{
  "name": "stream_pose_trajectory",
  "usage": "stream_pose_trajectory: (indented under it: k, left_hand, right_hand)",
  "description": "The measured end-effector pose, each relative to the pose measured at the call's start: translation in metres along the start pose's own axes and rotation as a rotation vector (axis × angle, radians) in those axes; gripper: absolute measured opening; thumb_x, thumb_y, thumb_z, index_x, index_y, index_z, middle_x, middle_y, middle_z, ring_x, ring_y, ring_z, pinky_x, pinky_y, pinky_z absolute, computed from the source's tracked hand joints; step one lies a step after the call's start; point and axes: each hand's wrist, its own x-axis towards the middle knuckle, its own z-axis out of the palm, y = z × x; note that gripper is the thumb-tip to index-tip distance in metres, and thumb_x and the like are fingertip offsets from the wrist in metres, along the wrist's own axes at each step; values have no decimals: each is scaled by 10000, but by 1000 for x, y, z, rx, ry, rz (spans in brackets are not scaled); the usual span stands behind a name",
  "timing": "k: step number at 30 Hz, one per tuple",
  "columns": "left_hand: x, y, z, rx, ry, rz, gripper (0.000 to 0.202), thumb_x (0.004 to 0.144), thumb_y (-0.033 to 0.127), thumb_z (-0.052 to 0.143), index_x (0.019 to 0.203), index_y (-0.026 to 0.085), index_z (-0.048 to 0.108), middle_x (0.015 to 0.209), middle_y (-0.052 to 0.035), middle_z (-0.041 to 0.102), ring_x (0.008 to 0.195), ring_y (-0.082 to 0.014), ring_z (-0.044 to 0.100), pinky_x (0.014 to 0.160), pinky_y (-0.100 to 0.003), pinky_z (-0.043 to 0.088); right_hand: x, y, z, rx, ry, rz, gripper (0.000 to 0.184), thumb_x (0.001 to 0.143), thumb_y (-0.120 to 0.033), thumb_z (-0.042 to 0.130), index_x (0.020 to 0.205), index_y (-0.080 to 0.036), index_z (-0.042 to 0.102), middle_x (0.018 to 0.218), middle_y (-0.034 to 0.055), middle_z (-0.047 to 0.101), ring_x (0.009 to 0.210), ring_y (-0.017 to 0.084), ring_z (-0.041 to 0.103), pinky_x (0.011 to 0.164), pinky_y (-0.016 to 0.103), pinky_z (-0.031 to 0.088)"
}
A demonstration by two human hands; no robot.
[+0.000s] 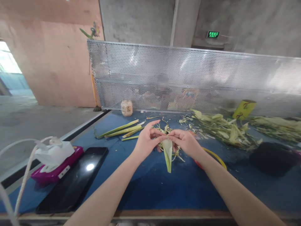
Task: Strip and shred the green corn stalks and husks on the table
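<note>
I see pale-green leaf strip [167, 156] hanging from pinching fingers [180, 134], narrowing downward; thin tangled shreds [166, 129] beyond them.

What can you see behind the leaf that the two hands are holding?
Past the edges of the leaf, pale shreds and the blue table show. Whatever sits directly behind it is covered; the left hand and right hand hide more.

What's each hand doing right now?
Left hand: closed on the pale leaf at its top, index finger raised.
Right hand: closed on the same leaf.
</note>
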Motion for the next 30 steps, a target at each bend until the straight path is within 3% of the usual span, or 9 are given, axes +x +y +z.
stream_pose_trajectory:
  k: [5, 9, 15, 18, 24, 30]
  left_hand:
    - [1, -2, 0, 48, 0, 9, 642, 649, 241, 636, 1216, 215, 338, 689, -1, 601, 504, -115, 544, 399, -237, 479]
    - [1, -3, -2, 145, -9, 70, 568, 685, 204, 592, 1207, 214, 369, 680, 6, 607, 548, -110, 561, 524, -252, 491]
    - [-3, -1, -4, 415, -87, 190, 689, 731, 138, 515, 1325, 276, 194, 819, 2, 643, 706, -107, 579, 637, -234, 470]
    - [-6, 2, -4, 522, -112, 246, 669, 749, 123, 482, 1329, 284, 191, 775, 22, 634, 698, -92, 570, 695, -240, 457]
    - [-8, 3, -4, 617, -85, 292, 617, 756, 147, 475, 1310, 248, 223, 762, 20, 622, 655, -94, 550, 661, -232, 441]
    - [-8, 5, -4, 639, -87, 303, 591, 757, 140, 470, 1296, 243, 252, 752, 22, 623, 649, -96, 546, 679, -242, 431]
  right_hand:
    - [-3, 1, -2, -169, 37, -61, 186, 786, -317, 479, 712, -172, 567, 428, -57, 451, 364, 65, 412, 414, 200, 330]
    - [-5, 1, -3, -240, 41, -73, 204, 799, -303, 459, 686, -173, 568, 360, -77, 378, 322, 53, 340, 398, 196, 278]
    - [-3, 6, -5, -279, 28, -70, 170, 771, -296, 502, 666, -165, 528, 370, -89, 353, 314, 35, 296, 388, 192, 251]
    - [-1, 9, -5, -191, -9, -19, 178, 749, -320, 529, 667, -163, 508, 404, -86, 370, 317, 31, 303, 364, 186, 230]
    - [1, 8, -4, -1, -165, 95, 304, 767, -440, 488, 659, -155, 475, 505, -22, 536, 338, 28, 359, 375, 190, 245]
    - [1, 14, -1, 244, -191, 144, 338, 764, -476, 491, 695, -145, 494, 485, -39, 469, 360, 27, 337, 381, 194, 195]
